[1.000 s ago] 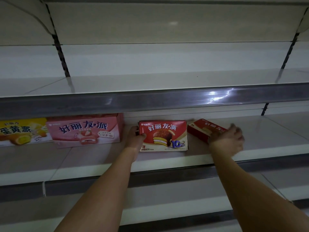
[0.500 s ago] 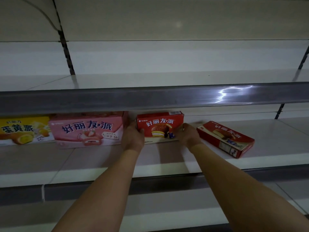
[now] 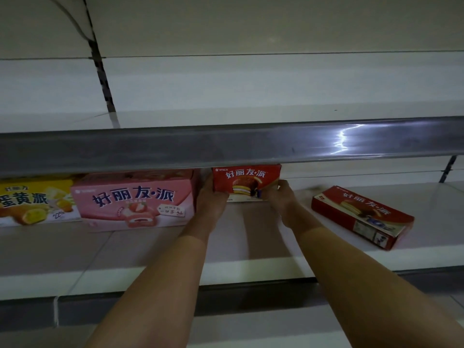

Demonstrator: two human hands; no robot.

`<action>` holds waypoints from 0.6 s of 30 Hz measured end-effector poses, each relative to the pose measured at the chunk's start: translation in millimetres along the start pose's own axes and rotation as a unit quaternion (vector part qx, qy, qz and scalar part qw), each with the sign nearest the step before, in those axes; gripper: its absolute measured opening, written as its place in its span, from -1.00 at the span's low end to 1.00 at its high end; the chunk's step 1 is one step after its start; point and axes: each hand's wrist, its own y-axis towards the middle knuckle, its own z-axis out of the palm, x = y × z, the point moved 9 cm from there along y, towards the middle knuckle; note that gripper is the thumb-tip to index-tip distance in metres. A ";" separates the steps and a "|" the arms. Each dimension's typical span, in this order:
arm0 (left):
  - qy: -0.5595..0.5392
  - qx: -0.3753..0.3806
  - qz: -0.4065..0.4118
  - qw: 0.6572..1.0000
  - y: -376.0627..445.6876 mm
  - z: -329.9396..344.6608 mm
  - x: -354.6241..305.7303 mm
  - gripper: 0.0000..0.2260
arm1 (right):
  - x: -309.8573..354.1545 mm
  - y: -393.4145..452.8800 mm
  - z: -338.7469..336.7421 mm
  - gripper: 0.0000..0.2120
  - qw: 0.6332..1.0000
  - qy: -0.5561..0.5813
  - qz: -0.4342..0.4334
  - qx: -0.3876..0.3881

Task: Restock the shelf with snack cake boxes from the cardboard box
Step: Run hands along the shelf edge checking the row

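1. Your left hand and right hand grasp the upright red snack cake box by its two ends, far back on the shelf.
2. That box stands just right of the pink box (your left hand is wedged between them).
3. A yellow box sits left of the pink one.
4. A second red box lies flat and skewed, well to the right.
5. The cardboard box is out of view.
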 end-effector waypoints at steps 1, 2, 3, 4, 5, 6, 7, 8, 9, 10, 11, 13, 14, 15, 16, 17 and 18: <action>-0.008 0.004 -0.005 1.000 2.5 -0.3 1.4 -0.44 | -0.9 1.6 3.6 -0.44 1.000 0.003 -0.002 0.010; -0.013 0.012 -0.014 1.000 4.1 0.0 3.4 -0.43 | -1.0 2.3 6.8 -0.47 1.000 0.005 -0.004 0.020; -0.013 0.025 -0.023 0.999 4.8 1.3 5.2 -0.41 | -1.1 3.3 9.2 -0.48 1.000 0.007 -0.006 0.028; -0.011 0.038 -0.031 0.999 4.5 3.2 6.8 -0.37 | -0.7 3.6 10.5 -0.49 0.999 0.008 -0.009 0.034; -0.007 0.049 -0.034 0.998 3.8 5.4 8.2 -0.33 | -1.2 3.9 11.0 -0.49 0.999 0.008 -0.012 0.035; -0.007 0.055 -0.035 0.998 4.4 7.1 9.9 -0.30 | -1.0 3.3 10.6 -0.49 0.999 0.005 -0.015 0.031; -0.010 0.056 -0.040 0.998 4.4 8.6 11.1 -0.29 | -1.5 3.0 8.9 -0.46 1.000 -0.001 -0.017 0.021; -0.014 0.050 -0.045 0.998 5.4 9.4 13.4 -0.30 | -2.6 2.7 5.5 -0.42 1.000 -0.014 -0.019 0.005; -0.013 0.038 -0.053 0.998 5.4 8.9 14.9 -0.32 | -3.1 2.2 -0.1 -0.39 0.999 -0.037 -0.021 -0.018; -0.010 0.020 -0.060 0.998 5.6 7.4 17.4 -0.35 | -1.9 0.4 -8.2 -0.41 0.996 -0.069 -0.030 -0.048; 0.000 -0.010 -0.075 0.997 5.1 3.8 21.4 -0.41 | 0.6 -2.7 -18.7 -0.46 0.990 -0.106 -0.043 -0.085; 0.031 -0.085 -0.108 0.990 0.4 -4.8 29.1 -0.59 | 10.7 -13.5 -45.5 -0.58 0.966 -0.177 -0.077 -0.172; 0.049 -0.110 -0.113 0.986 -4.4 -7.4 28.0 -0.66 | 16.0 -20.7 -60.7 -0.63 0.948 -0.215 -0.092 -0.218; 0.080 -0.119 -0.112 0.983 -10.1 -6.1 24.6 -0.70 | 19.5 -27.5 -75.8 -0.66 0.926 -0.252 -0.098 -0.262; 0.114 -0.108 -0.096 0.983 -15.9 -0.5 17.5 -0.74 | 20.3 -33.7 -90.6 -0.69 0.906 -0.284 -0.096 -0.301; 0.149 -0.083 -0.072 0.983 -23.7 10.7 6.5 -0.78 | 19.0 -39.6 -107.0 -0.72 0.887 -0.308 -0.082 -0.334; 0.162 -0.049 -0.049 0.984 -30.3 27.4 -2.1 -0.82 | 16.3 -45.1 -123.4 -0.74 0.872 -0.326 -0.067 -0.359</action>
